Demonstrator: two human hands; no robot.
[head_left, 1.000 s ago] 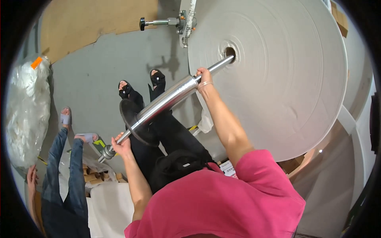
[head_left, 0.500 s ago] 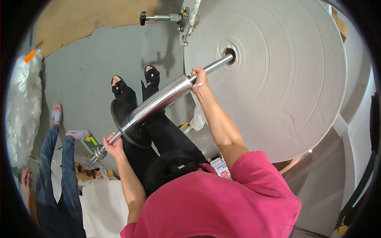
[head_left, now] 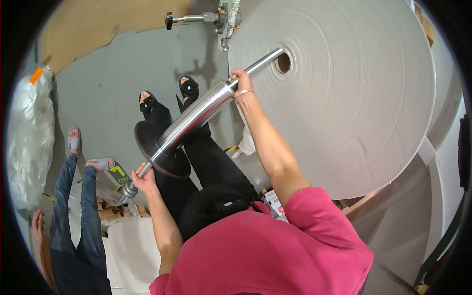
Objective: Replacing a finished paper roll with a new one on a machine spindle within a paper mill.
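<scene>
Across my body, slanting up to the right, I hold a metal roll shaft [head_left: 199,113] with a thick shiny barrel and a dark round flange disc [head_left: 179,164]. My left hand [head_left: 144,180] wraps its thin lower end, between the disc and a stepped metal collar [head_left: 129,190]. My right hand [head_left: 242,81] is closed round the thin rod just past the barrel's upper end. The rod's far tip overlaps the upper left rim of the core hole [head_left: 282,64] in a huge pale roll of sheet material [head_left: 354,108]; I cannot tell whether it touches.
A clamp with a black knob [head_left: 196,18] juts out at the roll's upper left. Another person's legs [head_left: 91,206] and hand [head_left: 37,221] are at left, near a plastic-wrapped bundle [head_left: 32,142]. Cardboard tubes [head_left: 109,211] and a white block [head_left: 132,250] lie low left. Cardboard [head_left: 98,24] covers floor at the back.
The shaft's far tip has shifted up and left, from over the core hole to its upper rim. My right hand rose slightly; my left hand moved a little right. Both keep their grip.
</scene>
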